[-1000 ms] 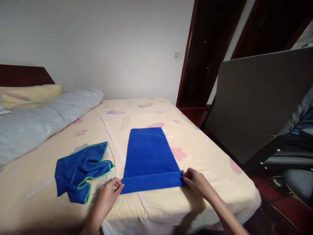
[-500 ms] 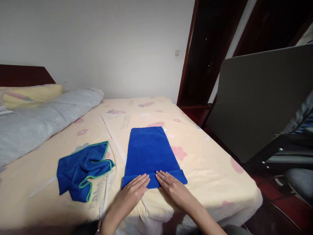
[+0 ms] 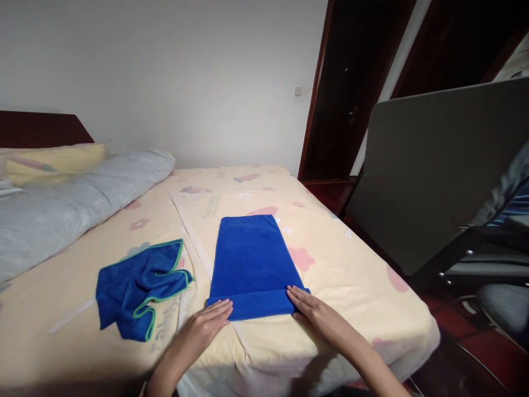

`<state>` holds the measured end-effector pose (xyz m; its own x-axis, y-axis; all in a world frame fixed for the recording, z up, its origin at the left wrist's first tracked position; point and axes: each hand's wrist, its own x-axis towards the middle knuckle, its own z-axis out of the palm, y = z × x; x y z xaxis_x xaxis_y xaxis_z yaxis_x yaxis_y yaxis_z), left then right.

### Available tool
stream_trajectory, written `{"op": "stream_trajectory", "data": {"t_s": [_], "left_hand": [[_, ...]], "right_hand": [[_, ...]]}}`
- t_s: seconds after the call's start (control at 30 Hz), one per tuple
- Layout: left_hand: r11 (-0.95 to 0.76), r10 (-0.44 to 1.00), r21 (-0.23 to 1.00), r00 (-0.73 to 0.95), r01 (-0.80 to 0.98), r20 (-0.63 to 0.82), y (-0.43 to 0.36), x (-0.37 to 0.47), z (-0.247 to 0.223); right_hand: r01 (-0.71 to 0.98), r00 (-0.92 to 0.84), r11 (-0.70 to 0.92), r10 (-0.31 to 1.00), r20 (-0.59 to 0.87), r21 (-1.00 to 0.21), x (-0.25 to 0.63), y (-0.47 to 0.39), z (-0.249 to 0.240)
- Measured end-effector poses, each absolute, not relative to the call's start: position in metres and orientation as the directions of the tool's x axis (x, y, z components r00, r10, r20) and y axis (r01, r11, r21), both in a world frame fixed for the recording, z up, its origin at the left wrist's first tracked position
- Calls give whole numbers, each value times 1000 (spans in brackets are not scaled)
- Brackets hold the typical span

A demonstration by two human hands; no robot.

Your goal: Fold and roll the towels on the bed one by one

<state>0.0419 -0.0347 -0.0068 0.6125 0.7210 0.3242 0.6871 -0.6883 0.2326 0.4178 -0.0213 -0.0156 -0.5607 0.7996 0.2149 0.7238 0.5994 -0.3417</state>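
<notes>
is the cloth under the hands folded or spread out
Partly folded: the blue cloth has its near end turned over in a band under the left hand and right hand; the rest lies flat.

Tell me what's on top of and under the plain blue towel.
On the plain blue towel: the left hand and right hand, over its near fold. Under it: the bedsheet, a pink print peeking past the far edge; the covered area cannot be seen.
</notes>
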Motion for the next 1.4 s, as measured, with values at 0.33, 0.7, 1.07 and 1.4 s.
{"op": "stream_trajectory", "data": {"t_s": [0.33,0.7,1.07,1.4], "left_hand": [[-584,797,267,479,767,367,-28,20,5],[-142,987,772,33,619,156,20,22,9],[58,987,732,-149,679,59,34,26,-1],[73,993,808,-119,585,-3,27,28,-4]], "right_hand": [[756,-530,617,773,348,-220,412,-21,-1],[523,-97,185,983,158,-832,428,31,21],[471,117,-101,992,-51,-876,421,62,-3],[339,133,-153,985,-114,-928,424,64,-12]]}}
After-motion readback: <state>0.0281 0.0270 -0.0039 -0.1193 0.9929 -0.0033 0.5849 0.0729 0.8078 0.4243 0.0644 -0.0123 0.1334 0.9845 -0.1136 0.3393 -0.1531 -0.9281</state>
